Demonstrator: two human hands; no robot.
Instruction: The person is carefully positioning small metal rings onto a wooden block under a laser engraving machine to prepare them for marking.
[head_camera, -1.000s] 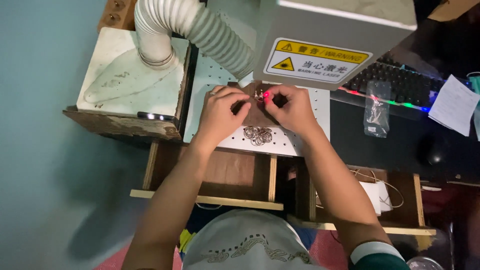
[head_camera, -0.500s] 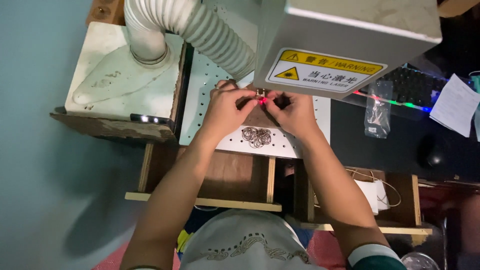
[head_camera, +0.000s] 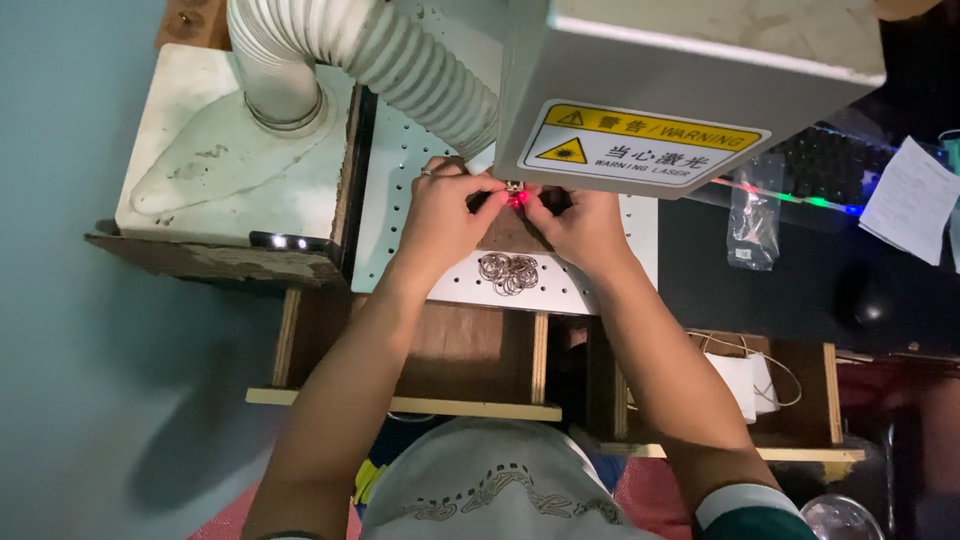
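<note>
Right now: both hands pinching a small part under the grey machine head (head_camera: 690, 60).
White perforated plate (head_camera: 400, 200) beneath; my left hand (head_camera: 447, 215) and right hand (head_camera: 580, 228) meet fingertip to fingertip, closed on the small piece (head_camera: 516, 200) lit red between them. Metal rings (head_camera: 508, 272) piled just below my grip.

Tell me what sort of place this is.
Probably a small laser-marking workstation: a machine head with a yellow warning label hangs over a perforated white plate, a ribbed extraction hose runs alongside, and small metal rings lie heaped by both hands.
</note>
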